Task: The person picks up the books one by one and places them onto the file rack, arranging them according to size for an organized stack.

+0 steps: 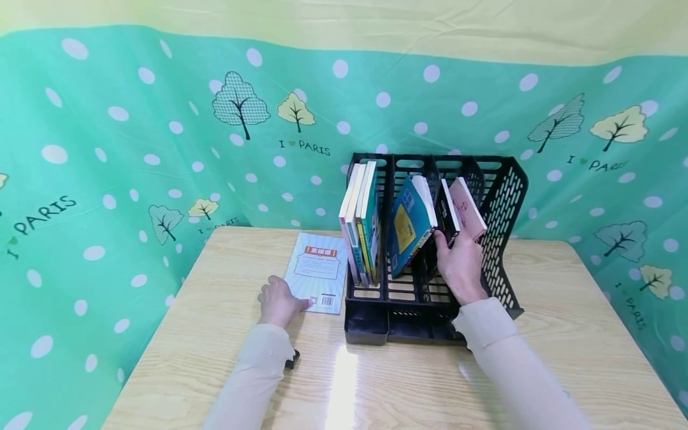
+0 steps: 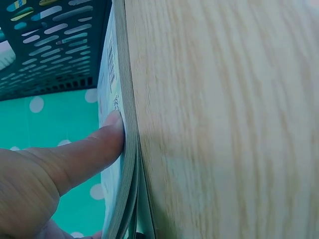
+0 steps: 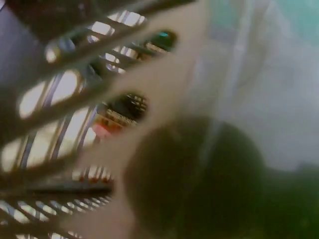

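A light blue book point(image 1: 317, 272) with a red title panel and a barcode lies flat on the table, left of the black file organizer point(image 1: 366, 327). My left hand point(image 1: 279, 301) pinches its near left corner. The thumb point(image 2: 99, 149) presses on the cover in the left wrist view, where the page edges fan slightly apart below it. My right hand point(image 1: 463, 269) reaches into the organizer and grips a thin black book point(image 1: 445, 212), thumb on its left side; the other fingers are mostly hidden. Right beside this stands a pink book point(image 1: 466, 209), leaning right.
Several upright books point(image 1: 359, 221) fill the organizer's left compartment. A blue book with a yellow panel point(image 1: 405, 227) leans in the one beside it. A polka-dot curtain point(image 1: 177, 125) hangs behind the wooden table point(image 1: 215, 298). The right wrist view is blurred, with slotted organizer walls point(image 3: 65, 59).
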Action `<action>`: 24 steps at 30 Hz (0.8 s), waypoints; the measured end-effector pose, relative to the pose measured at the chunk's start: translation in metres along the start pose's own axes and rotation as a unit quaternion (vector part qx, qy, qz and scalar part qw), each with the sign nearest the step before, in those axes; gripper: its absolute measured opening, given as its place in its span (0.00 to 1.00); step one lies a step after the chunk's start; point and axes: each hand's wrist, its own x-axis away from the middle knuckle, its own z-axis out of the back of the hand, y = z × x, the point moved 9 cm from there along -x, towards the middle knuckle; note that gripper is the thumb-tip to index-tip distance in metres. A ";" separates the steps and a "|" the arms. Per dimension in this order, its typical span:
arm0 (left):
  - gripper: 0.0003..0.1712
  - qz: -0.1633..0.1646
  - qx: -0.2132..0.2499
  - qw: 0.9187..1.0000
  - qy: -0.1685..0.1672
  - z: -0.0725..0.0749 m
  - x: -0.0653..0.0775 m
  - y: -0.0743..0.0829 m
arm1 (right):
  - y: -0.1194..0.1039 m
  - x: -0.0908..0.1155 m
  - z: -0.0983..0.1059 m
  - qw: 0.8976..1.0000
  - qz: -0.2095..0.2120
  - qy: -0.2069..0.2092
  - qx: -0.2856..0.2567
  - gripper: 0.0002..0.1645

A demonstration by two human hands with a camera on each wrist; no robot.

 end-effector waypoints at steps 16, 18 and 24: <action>0.44 -0.037 -0.051 0.998 0.024 0.006 0.005 0.007 | -0.008 0.007 0.031 0.995 0.060 0.001 0.074 0.27; 0.43 -0.040 -0.063 0.997 0.026 0.007 0.004 0.009 | -0.007 0.007 0.034 0.996 0.061 0.002 0.071 0.26; 0.44 -0.031 -0.067 0.997 0.014 0.004 0.002 0.012 | -0.002 0.012 0.041 0.997 0.046 -0.013 0.061 0.28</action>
